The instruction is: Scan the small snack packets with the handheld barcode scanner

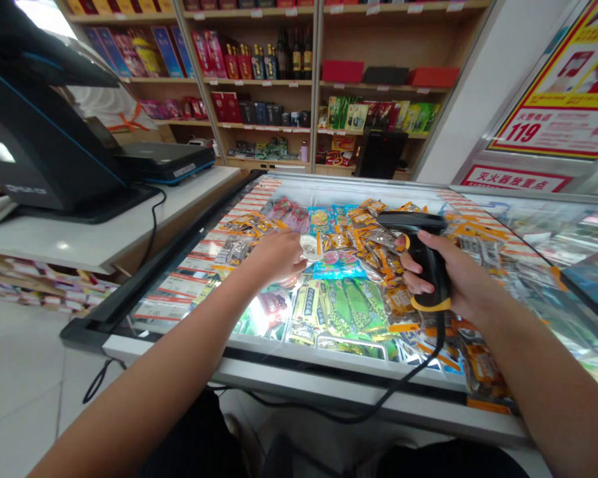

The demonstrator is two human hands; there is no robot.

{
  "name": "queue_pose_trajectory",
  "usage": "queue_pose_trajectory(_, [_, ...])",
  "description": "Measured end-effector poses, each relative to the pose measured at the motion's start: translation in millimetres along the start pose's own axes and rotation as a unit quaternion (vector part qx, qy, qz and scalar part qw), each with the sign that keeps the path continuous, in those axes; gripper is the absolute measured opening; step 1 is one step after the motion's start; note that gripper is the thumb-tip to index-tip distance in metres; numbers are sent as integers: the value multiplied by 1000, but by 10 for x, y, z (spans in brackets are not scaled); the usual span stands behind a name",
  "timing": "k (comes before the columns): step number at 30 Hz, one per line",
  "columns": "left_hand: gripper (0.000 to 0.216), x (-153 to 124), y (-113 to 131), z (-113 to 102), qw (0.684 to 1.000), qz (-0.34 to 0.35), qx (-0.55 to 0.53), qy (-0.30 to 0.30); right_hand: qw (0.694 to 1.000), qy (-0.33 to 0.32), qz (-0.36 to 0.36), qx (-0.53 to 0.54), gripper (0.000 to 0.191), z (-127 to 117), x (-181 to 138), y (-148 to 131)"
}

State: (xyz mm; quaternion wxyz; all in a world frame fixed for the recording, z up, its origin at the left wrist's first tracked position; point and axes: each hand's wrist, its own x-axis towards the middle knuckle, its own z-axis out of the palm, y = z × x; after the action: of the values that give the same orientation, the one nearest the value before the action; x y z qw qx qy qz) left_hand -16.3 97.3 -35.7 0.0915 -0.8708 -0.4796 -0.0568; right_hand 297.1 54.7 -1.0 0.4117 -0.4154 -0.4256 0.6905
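My right hand (pixel 431 272) is wrapped around the grip of a black barcode scanner (pixel 423 255) with yellow trim. Its head points left, over the packets, and a black cable (pixel 403 382) hangs from the handle. To the left, my left hand (pixel 279 255) reaches over the glass-topped freezer (pixel 299 382), fingers closed on a small snack packet (pixel 310 247) with a pale printed face. The fingertips are partly hidden. Around both hands lie brown-and-orange snack packets (pixel 363 239). Green packets (pixel 353 305) lie nearer me, with blue packets (pixel 339 267) just beyond them.
A counter (pixel 74 232) on the left carries a black checkout terminal (pixel 44 146) and a flat scale (pixel 164 161). Shelves (pixel 259 79) with boxes and bottles line the back. Price labels (pixel 179 282) run along the freezer's left side. Red-and-yellow signs (pixel 558 126) hang at right.
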Motion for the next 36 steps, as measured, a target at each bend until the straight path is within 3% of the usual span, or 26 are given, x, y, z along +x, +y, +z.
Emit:
queue_pose_trajectory(3, [26,11,-80,47,997,-62,13,39,1000,-3,1,6,30,-6,0,-4])
queue_pose_trajectory(6, [32,111,58,167,993,-7,-90,74,1000,-5,-1,-2,28,-6,3,-2])
queue_pose_trajectory(8, [47,223,184,285,987,37,-142,68,1000,-9,-4,-11,28,3,6,1])
queue_pose_trajectory(11, [68,391,275,444,981,46,-180,56,1000,-2,-2,-22,30,23,8,10])
queue_pose_trajectory(16, [37,479,177,447,963,12,-241,118,999,2,2,-37,29,28,18,22])
queue_pose_trajectory(20, [37,428,141,314,904,-96,-380,171,999,-2,7,-42,32,6,32,22])
queue_pose_trajectory(21, [41,406,145,287,899,-115,-389,163,999,-5,7,-43,32,3,34,24])
queue_pose_trajectory(23, [45,349,152,244,920,-111,-349,140,999,-13,9,-44,32,2,37,31])
queue_pose_trajectory(27, [29,197,141,137,976,-16,-206,63,999,-19,17,-47,32,10,44,57])
queue_pose_trajectory(32, [29,14,175,-44,978,83,-190,-23,998,-12,37,-58,34,6,54,76])
queue_pose_trajectory(36, [36,-55,304,-56,976,116,-176,-45,990,-25,71,-118,46,35,41,99])
